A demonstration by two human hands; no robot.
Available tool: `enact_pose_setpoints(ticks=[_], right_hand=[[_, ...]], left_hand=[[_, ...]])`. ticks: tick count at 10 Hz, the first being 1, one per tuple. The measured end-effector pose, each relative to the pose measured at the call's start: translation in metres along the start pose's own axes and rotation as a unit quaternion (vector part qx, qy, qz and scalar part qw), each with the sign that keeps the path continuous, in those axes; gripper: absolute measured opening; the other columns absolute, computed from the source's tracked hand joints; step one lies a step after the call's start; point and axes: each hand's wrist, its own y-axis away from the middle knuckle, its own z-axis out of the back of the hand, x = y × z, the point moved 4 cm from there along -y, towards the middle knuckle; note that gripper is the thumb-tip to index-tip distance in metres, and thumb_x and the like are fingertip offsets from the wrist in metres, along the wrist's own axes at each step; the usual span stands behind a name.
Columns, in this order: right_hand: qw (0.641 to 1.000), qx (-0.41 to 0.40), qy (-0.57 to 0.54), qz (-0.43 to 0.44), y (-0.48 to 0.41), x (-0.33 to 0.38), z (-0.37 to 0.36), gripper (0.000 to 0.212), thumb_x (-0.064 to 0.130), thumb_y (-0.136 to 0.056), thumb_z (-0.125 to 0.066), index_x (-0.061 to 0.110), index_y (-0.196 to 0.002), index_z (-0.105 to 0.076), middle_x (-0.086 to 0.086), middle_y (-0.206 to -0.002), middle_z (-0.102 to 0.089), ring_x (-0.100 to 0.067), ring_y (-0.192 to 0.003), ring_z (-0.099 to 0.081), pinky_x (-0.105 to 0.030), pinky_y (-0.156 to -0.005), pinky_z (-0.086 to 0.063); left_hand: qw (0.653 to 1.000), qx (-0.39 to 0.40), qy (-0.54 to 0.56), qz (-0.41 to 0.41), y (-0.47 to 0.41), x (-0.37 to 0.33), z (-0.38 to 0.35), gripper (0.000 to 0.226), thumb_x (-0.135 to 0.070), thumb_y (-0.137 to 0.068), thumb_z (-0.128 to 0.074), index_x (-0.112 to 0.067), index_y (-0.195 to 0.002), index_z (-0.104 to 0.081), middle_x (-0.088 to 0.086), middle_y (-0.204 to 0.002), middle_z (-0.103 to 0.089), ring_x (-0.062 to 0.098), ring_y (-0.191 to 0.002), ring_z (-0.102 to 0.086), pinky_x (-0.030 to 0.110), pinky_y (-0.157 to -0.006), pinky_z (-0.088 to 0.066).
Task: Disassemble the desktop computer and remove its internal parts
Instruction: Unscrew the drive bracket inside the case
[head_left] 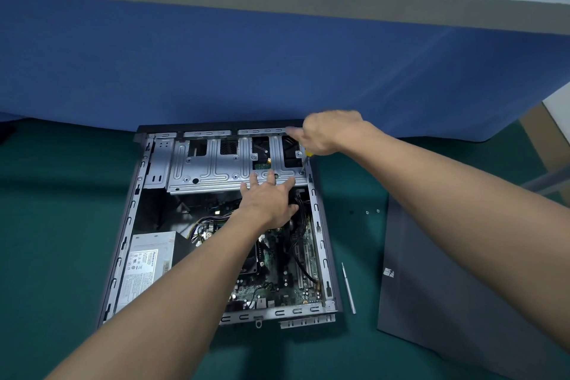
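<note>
Head view: computer case (123, 241) on green mat (61, 225), beside blue partition (216, 71).

Blue partition (246, 65) — green table mat (55, 225)

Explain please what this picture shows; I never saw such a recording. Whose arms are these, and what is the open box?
The camera sits on a person's head and looks down, so both arms are the wearer's. The box is a desktop computer case lying open on a green mat. The left hand presses flat on the drive cage. The right hand grips a yellow-handled screwdriver at the cage's right corner. Beside the case lie a thin metal tool, small screws and a dark grey panel.
</note>
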Motion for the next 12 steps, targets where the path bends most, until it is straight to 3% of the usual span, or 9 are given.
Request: enact_pose_setpoints(ticks=[2,3,4,7,8,9,10,11,12], right_hand=[[0.996,-0.025,-0.055,0.059,0.0005,0.0036,0.0024,0.013,0.016,-0.088,-0.054,0.023,-0.078,-0.049,0.001,-0.085,-0.055,-0.025,-0.086,-0.053,-0.031,-0.063,-0.038],[0.993,0.007,-0.081,0.080,0.0012,0.0037,0.0002,0.014,0.029,-0.091,-0.058,0.023,-0.081,-0.051,0.001,-0.092,-0.059,-0.023,-0.086,-0.053,-0.030,-0.063,-0.038],[0.999,-0.018,-0.036,0.021,-0.0011,-0.0007,-0.0025,0.046,0.060,-0.095,-0.037,0.020,-0.073,-0.045,0.002,-0.079,-0.052,-0.023,-0.079,-0.048,-0.034,-0.069,-0.037],[0.993,0.018,-0.061,0.096,0.0005,0.0005,0.0041,0.006,0.016,-0.088,-0.053,0.020,-0.091,-0.052,0.006,-0.081,-0.052,-0.024,-0.086,-0.052,-0.029,-0.057,-0.039],[0.999,0.006,-0.012,0.041,-0.0003,-0.0008,0.0007,0.041,0.055,-0.094,-0.044,0.017,-0.080,-0.047,0.004,-0.076,-0.048,-0.024,-0.082,-0.050,-0.035,-0.069,-0.040],[0.999,-0.023,0.004,0.031,-0.0036,0.0006,0.0020,0.041,0.044,-0.099,-0.039,0.019,-0.067,-0.040,0.003,-0.070,-0.044,-0.026,-0.081,-0.049,-0.034,-0.068,-0.037],[0.997,-0.024,-0.022,0.067,-0.0012,0.0028,0.0070,0.009,0.018,-0.090,-0.050,0.017,-0.081,-0.052,0.001,-0.082,-0.054,-0.027,-0.084,-0.053,-0.028,-0.057,-0.034],[0.995,0.010,-0.058,0.075,-0.0025,0.0000,0.0040,0.015,0.014,-0.087,-0.050,0.023,-0.098,-0.054,0.001,-0.097,-0.057,-0.024,-0.089,-0.051,-0.028,-0.060,-0.035],[0.999,-0.008,-0.021,0.038,-0.0045,-0.0017,-0.0013,0.033,0.050,-0.092,-0.051,0.017,-0.089,-0.051,0.001,-0.088,-0.054,-0.025,-0.084,-0.049,-0.033,-0.066,-0.037]], left_hand=[[1.000,-0.001,0.001,0.001,-0.0010,0.0006,-0.0012,0.069,-0.052,-0.098,-0.040,-0.035,-0.154,-0.005,0.014,-0.161,0.003,0.048,-0.144,0.001,0.060,-0.116,-0.008],[1.000,0.000,0.003,0.000,-0.0013,0.0006,-0.0019,0.068,-0.052,-0.098,-0.041,-0.034,-0.154,-0.005,0.014,-0.161,0.003,0.048,-0.144,0.001,0.061,-0.116,-0.008],[1.000,0.001,0.003,0.002,-0.0017,0.0006,-0.0017,0.069,-0.052,-0.098,-0.040,-0.035,-0.154,-0.004,0.013,-0.161,0.003,0.048,-0.144,0.002,0.060,-0.116,-0.007],[1.000,-0.003,0.001,0.000,-0.0005,0.0007,-0.0011,0.068,-0.052,-0.098,-0.040,-0.034,-0.154,-0.005,0.014,-0.161,0.002,0.048,-0.144,0.001,0.060,-0.116,-0.007],[1.000,0.000,0.003,0.000,-0.0005,-0.0003,-0.0007,0.068,-0.052,-0.098,-0.040,-0.034,-0.154,-0.005,0.014,-0.161,0.003,0.048,-0.144,0.001,0.060,-0.116,-0.007],[1.000,-0.001,0.000,-0.002,0.0003,-0.0002,-0.0001,0.068,-0.051,-0.098,-0.040,-0.034,-0.154,-0.004,0.014,-0.161,0.003,0.048,-0.144,0.001,0.060,-0.116,-0.007],[1.000,-0.001,0.000,-0.002,0.0001,0.0003,-0.0007,0.068,-0.051,-0.098,-0.040,-0.034,-0.154,-0.005,0.014,-0.161,0.003,0.048,-0.144,0.001,0.060,-0.116,-0.008],[1.000,-0.001,0.001,-0.003,-0.0004,0.0005,-0.0009,0.068,-0.052,-0.098,-0.040,-0.034,-0.154,-0.005,0.014,-0.161,0.003,0.048,-0.144,0.001,0.060,-0.116,-0.008],[1.000,0.001,0.002,-0.005,-0.0022,0.0004,-0.0017,0.068,-0.052,-0.098,-0.040,-0.034,-0.154,-0.005,0.014,-0.161,0.003,0.048,-0.144,0.002,0.060,-0.116,-0.007]])
